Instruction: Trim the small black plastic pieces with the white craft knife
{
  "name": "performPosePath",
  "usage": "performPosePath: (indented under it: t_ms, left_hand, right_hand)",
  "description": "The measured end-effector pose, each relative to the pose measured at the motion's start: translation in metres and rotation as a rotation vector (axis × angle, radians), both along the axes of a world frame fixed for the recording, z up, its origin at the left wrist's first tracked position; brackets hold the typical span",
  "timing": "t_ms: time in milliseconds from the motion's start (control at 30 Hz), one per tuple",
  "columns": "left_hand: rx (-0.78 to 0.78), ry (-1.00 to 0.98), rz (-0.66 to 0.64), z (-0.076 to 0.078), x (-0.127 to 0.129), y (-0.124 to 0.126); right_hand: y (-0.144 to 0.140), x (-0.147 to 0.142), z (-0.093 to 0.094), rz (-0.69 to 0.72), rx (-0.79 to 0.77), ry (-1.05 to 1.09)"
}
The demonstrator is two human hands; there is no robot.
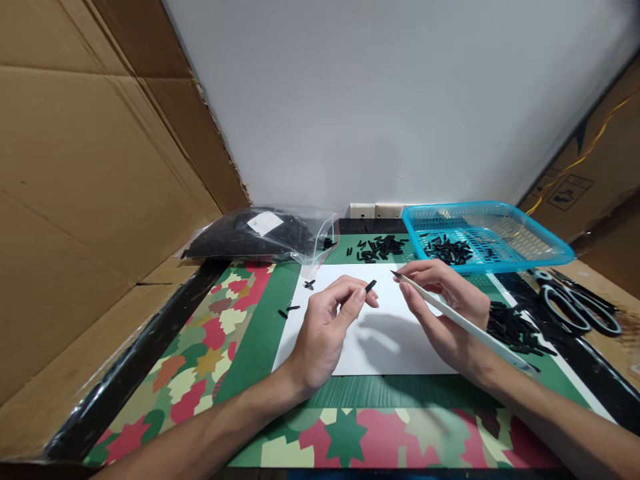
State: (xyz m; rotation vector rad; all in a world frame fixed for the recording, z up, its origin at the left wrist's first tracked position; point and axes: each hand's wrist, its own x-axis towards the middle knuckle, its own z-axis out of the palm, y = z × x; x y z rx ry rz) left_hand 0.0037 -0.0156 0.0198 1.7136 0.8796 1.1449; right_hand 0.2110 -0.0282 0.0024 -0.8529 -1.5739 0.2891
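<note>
My left hand (pixel 327 327) pinches a small black strip-like piece (pixel 371 286) between thumb and fingertips, above a white sheet of paper (pixel 310 340). Facing it, my right hand (pixel 443 307) grips a slim white pen-like tool (pixel 457 319) with a dark pointed tip, which is apart from the piece. The tool's exact kind is unclear. Loose black pieces (pixel 309 285) lie by the paper's left edge. Beyond the paper is a pile of similar pieces (pixel 383 248), and another heap (pixel 517 330) sits beside my right wrist.
A blue plastic basket (pixel 550 250) with black pieces inside stands at the back right. Scissors (pixel 565 310) lie at the right edge. A clear zip bag (pixel 235 233) full of black material rests at the back left. Cardboard (pixel 90 133) walls the left side.
</note>
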Motion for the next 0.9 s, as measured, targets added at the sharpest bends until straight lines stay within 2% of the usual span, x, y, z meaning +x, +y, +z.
performPosePath:
  t_ms: [133, 233, 367, 500, 767, 900]
  left_hand:
    - [0.002, 0.019, 0.002, 0.0012, 0.001, -0.0023]
    - [0.062, 0.052, 0.02, 0.0019, 0.0018, -0.0053]
    - [0.105, 0.076, 0.04, 0.0017, 0.002, -0.0061]
    - [0.105, 0.089, 0.05, 0.001, 0.0019, -0.0034]
    - [0.104, 0.1, 0.034, 0.0019, 0.0028, -0.0024]
    - [0.116, 0.1, 0.034, 0.0002, 0.0029, -0.0007]
  right_hand:
    - [-0.0007, -0.0019, -0.0017, 0.093, 0.119, -0.111]
    - [-0.0013, -0.0036, -0.0015, 0.138, 0.141, -0.124]
    - [-0.0006, -0.0011, -0.0036, 0.065, 0.05, -0.06]
    - [-0.0027, 0.0009, -0.0048, 0.091, -0.049, -0.004]
    - [-0.0049, -0.0025, -0.0049, 0.217, -0.026, -0.002]
    - [-0.0057, -0.0036, -0.0039, 0.219, -0.062, -0.004]
